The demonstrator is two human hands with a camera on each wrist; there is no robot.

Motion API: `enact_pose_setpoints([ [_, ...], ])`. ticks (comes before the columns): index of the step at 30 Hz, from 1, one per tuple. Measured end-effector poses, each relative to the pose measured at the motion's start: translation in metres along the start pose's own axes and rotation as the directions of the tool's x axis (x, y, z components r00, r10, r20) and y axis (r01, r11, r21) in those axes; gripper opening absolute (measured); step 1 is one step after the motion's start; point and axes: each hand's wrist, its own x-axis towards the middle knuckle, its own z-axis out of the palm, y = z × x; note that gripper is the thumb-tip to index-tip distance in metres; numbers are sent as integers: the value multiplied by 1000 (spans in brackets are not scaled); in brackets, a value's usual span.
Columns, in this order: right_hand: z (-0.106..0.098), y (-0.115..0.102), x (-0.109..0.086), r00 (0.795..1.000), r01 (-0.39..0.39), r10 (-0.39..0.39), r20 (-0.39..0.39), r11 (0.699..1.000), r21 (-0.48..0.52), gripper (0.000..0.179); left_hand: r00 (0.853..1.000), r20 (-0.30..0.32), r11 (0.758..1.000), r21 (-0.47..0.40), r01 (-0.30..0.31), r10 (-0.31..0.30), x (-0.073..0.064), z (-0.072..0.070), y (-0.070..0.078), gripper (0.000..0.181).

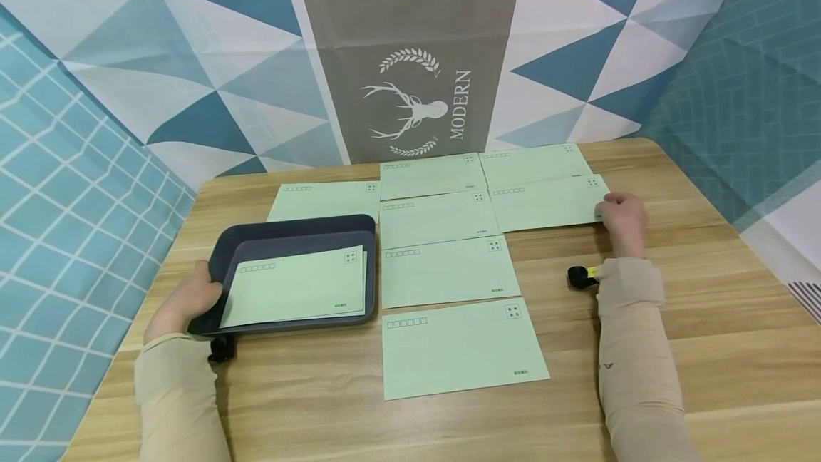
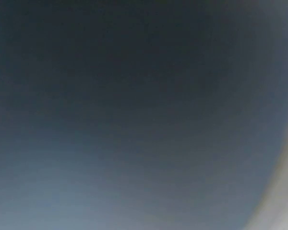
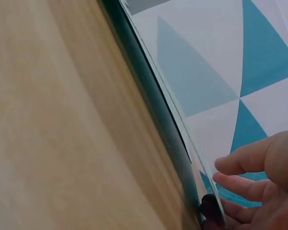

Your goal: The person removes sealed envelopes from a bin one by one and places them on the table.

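My left hand (image 1: 184, 299) grips the left rim of a dark grey tray (image 1: 301, 237). Inside the tray lies a small stack of pale green envelopes (image 1: 295, 287). The left wrist view is filled by a blurred dark surface, and no fingers show there. On the right, my right hand (image 1: 625, 219) pinches the right end of a pale green envelope (image 1: 545, 202). Seen edge-on in the right wrist view, that envelope (image 3: 182, 129) runs to the fingertips (image 3: 225, 165), with a darker fingertip on its other side.
More envelopes lie on the wooden table (image 1: 462, 426): a column of several in the middle, the nearest envelope (image 1: 462, 348) in front. Another envelope (image 1: 535, 162) sits at the back right, and one (image 1: 327, 198) behind the tray. A patterned cloth (image 1: 410, 55) hangs behind.
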Motion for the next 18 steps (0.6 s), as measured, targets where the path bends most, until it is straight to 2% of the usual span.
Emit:
enact_pose_setpoints([
  [4,0,-1,-1,998,45,-39,40,989,-140,55,1000,-4,1000,11,2,-2,1,1,0,61],
  [9,0,-5,-3,993,95,-65,99,940,-329,61,1000,-28,999,44,7,-5,2,2,-1,57],
  [12,2,-5,-3,990,108,-64,127,920,-376,63,1000,-25,999,45,15,-14,2,2,-1,56],
  [18,6,-5,-3,990,117,-72,124,907,-404,64,1000,-17,999,37,14,-13,2,2,-1,59],
])
